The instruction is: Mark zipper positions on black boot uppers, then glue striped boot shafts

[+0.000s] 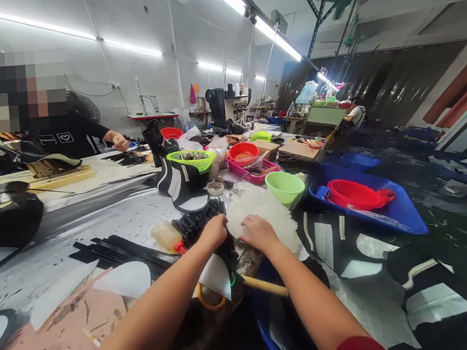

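My left hand point(217, 231) is closed at the edge of a heap of black strips point(191, 221); what lies between its fingers is hidden. Slightly to the right, my right hand point(260, 233) rests on a fanned stack of thin white pieces point(266, 210), its thumb and fingers apart. Left of my left forearm lies a glue bottle point(168, 237) with a red tip, beside long flat black strips point(118, 254). A white curved piece point(216, 273) and a wooden handle point(264, 286) show between my forearms.
Black cut pieces with white patches point(437, 294) spread at the right. A blue tub point(406, 218) holds a red basin point(352, 194). Green basket point(285, 187), pink basket point(253, 174) and black boot point(156, 140) stand beyond my hands. A co-worker point(64, 140) is across the table.
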### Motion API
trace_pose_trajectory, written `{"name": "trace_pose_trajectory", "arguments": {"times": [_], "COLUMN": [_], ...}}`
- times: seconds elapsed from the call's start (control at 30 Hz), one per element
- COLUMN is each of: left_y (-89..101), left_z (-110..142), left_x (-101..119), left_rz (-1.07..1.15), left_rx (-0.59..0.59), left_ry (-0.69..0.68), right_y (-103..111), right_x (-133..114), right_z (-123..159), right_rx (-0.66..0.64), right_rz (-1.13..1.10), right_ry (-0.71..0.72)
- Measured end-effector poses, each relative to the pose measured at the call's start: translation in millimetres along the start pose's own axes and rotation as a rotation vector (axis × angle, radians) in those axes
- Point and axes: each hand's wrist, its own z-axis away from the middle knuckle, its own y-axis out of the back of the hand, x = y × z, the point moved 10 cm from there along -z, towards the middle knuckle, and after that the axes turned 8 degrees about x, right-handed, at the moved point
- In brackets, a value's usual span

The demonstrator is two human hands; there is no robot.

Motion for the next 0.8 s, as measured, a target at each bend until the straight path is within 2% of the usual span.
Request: {"name": "trace_pose_trajectory", "arguments": {"times": [0.1, 0.27, 0.47, 0.63, 0.8], "left_y": [2.5, -4.2, -12.0, -14.5, -7.4], "left_z": [-3.4, -4.7, -8.5, -12.3, -5.5], "left_x": [-5.1, -11.3, -16.3, -12.3, 8.1], "left_rz": [0.058, 0.169, 0.247, 0.213, 0.052], "left_rx": [0.036, 0.028, 0.052, 0.075, 0.061], "left_ry": [0.077, 0.175, 0.218, 0.17, -0.022], "right_y": [-7.9, -13.0, -13.6, -13.7, -13.3], "right_x": [-16.4, -25.6, -18.5, -4.2, 20.0], "right_z": [-0.7, -4.5, -7.6, -3.9, -2.2], "right_rx": [-0.01, 0.028, 0.039, 0.068, 0.101], "right_rz": [0.062, 0.172, 0.053, -0.198, -0.379], "right_ry": [0.044, 0.022, -0.152, -0.321, -0.474]}}
